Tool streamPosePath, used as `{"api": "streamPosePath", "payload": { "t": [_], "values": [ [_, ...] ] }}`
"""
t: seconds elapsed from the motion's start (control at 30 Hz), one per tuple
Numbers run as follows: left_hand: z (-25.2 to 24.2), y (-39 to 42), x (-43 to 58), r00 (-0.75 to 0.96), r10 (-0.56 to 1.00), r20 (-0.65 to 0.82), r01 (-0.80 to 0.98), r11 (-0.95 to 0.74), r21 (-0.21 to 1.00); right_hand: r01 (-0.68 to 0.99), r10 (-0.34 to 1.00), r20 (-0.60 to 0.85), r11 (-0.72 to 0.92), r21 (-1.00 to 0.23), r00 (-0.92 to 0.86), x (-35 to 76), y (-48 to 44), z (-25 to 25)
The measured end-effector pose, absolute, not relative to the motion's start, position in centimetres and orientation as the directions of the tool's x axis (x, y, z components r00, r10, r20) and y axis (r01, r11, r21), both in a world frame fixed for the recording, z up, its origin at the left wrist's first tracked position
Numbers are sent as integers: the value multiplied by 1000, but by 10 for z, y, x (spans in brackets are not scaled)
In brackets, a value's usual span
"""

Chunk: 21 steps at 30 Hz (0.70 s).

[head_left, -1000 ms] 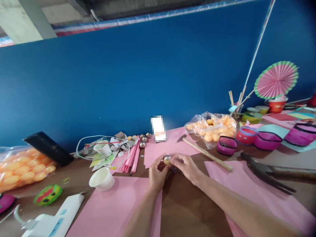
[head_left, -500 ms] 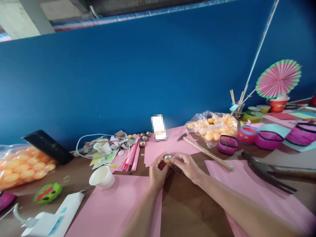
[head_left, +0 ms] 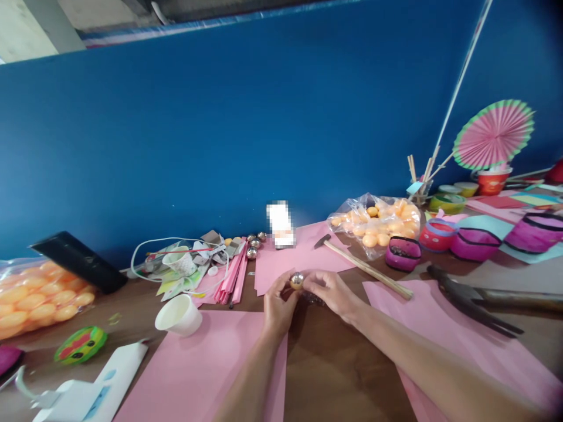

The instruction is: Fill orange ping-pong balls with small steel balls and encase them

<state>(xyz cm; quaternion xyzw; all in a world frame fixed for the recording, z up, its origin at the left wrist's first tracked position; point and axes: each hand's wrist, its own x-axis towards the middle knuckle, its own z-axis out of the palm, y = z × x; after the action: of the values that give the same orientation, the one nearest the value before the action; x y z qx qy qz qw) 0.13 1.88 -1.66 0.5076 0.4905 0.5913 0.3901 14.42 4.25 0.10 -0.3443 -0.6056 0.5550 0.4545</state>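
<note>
Between my two hands, over the brown table, is a small shiny ball (head_left: 297,280), silvery on top and golden-orange lower down. My left hand (head_left: 279,308) has its thumb and fingers closed around the ball's left side. The bent fingers of my right hand (head_left: 331,292) are pinched together against the right side of the ball; whether a tiny piece is between them is hidden. Under the right fingers a dark, glittery thing (head_left: 315,300) shows only in part. Farther back, several finished-looking silvery balls (head_left: 251,253) lie beside a stack of pink paper strips (head_left: 233,272).
A wooden-handled hammer (head_left: 363,266) lies right of my hands, with a larger claw hammer (head_left: 479,298) beyond. Pink sheets (head_left: 211,357) flank my forearms. A white cup (head_left: 179,316), a power strip (head_left: 116,375), a bag of orange balls (head_left: 373,225) and a purple pouch (head_left: 402,255) stand around.
Both hands stay on the ball with almost the same grip. The whole view has shifted slightly, so things sit a little farther left and up.
</note>
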Motion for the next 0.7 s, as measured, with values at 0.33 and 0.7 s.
{"api": "streamPosePath", "payload": {
  "t": [0.33,0.7],
  "values": [
    [-18,18,3,-120,968,222,63,-216,974,-9,956,21,19,-1000,-294,151,43,3],
    [-15,17,4,-146,961,235,128,-217,968,-11,966,50,49,-999,-254,147,42,3]
  ]
}}
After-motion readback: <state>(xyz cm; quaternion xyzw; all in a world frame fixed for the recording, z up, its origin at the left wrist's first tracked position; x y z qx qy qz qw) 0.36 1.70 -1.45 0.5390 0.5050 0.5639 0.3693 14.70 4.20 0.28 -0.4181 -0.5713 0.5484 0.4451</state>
